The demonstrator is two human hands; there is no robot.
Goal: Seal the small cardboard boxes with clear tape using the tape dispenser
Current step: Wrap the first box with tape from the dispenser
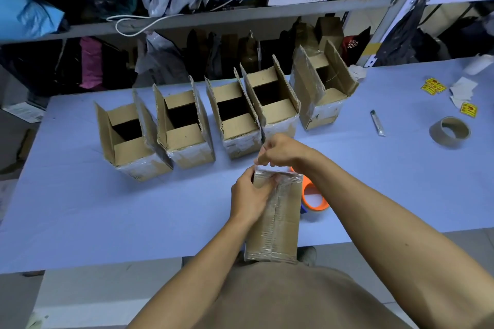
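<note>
Left hand [250,196] holds the box [274,218] at the surface [80,208] edge; right hand [280,152] pinches the tape [270,168] end at its far edge — likely risk: the tape creases or sticks askew — dispenser [314,196] lies just beside

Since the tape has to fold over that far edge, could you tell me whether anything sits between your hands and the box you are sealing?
Nothing visible does. The left hand grips the box and the right hand pinches the clear tape at its far edge. The orange tape dispenser lies beside it.
</note>
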